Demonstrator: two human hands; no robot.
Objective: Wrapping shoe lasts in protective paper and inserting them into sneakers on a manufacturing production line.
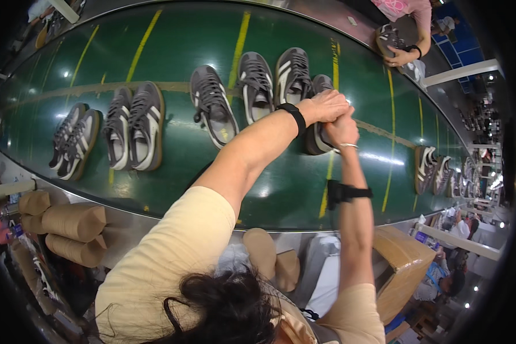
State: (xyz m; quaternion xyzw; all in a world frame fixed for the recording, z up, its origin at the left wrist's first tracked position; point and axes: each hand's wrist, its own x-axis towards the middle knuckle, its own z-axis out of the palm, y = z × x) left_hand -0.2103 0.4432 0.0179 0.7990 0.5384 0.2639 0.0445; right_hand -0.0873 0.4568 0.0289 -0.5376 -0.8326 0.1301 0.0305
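My left hand [327, 106] and my right hand [343, 128] meet over a grey sneaker [318, 141] on the green conveyor belt [258, 183]. Both hands are closed, fingers curled together; whatever lies between them is hidden. The sneaker's toe shows beyond my left hand and its heel end below, while the hands cover its middle. Just left of it lie two more grey sneakers with pale stripes, one [293, 74] close to my wrist and another [255, 86] partly behind my left forearm. A single laced sneaker [213, 103] sits farther left, toe pointing away.
Two pairs of sneakers [135, 126] [74, 140] rest on the belt's left, and several more [424, 169] at its right. Across the belt, a person in pink holds a shoe [389, 38]. Brown paper inserts [74, 221] and a cardboard box [404, 266] stand along the near edge.
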